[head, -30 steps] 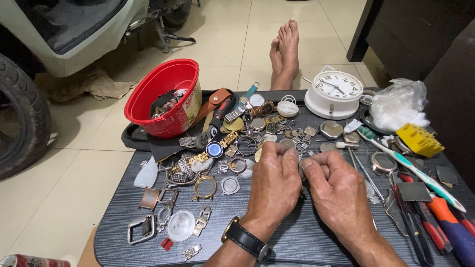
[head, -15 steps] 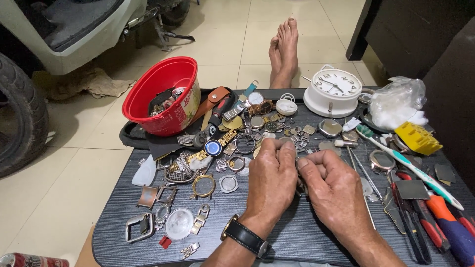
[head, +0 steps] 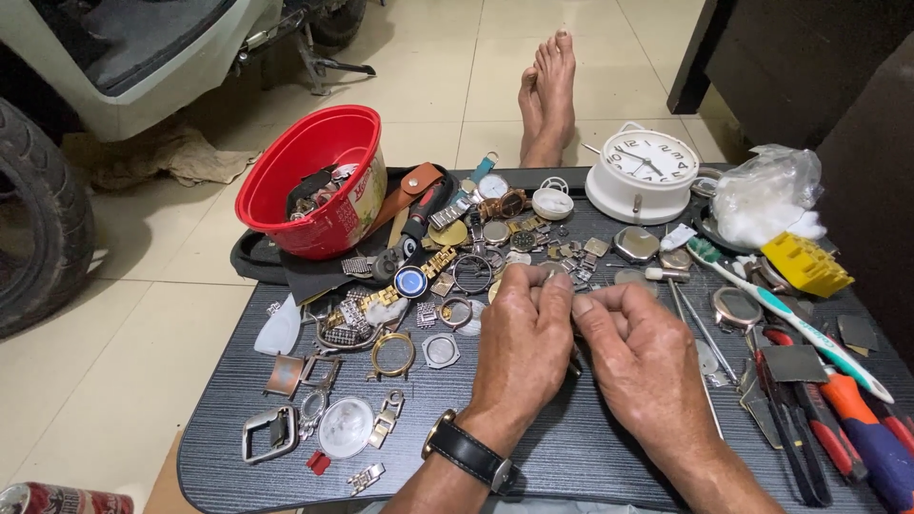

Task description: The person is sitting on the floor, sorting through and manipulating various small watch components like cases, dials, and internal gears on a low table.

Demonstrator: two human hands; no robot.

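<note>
Dark, wood-grained board formed the counter [head: 571, 457], and every place here is given from the white alarm clock [head: 650, 171] at its far edge. Below and left of the clock, near the middle of the counter, the left hand [head: 522, 347] and the right hand [head: 640, 357] were held touching, fingertips pressed together over one small part. The part itself was hidden by the fingers, so its shape and long axis could not be told; it lay between the two grips, equally near both. Whether either grip truly pinched it could not be told. One black-strapped watch [head: 468, 454] was worn on the left wrist. Far left of the clock one red bowl [head: 314, 181] was seen, tilted, with watch scraps inside. Right of the clock, one clear bag [head: 766, 195] and one yellow block [head: 804, 264] were found; below these, one toothbrush [head: 790, 319]. Beyond the clock, two bare feet [head: 547, 95] were seen on the floor tiles.
</note>
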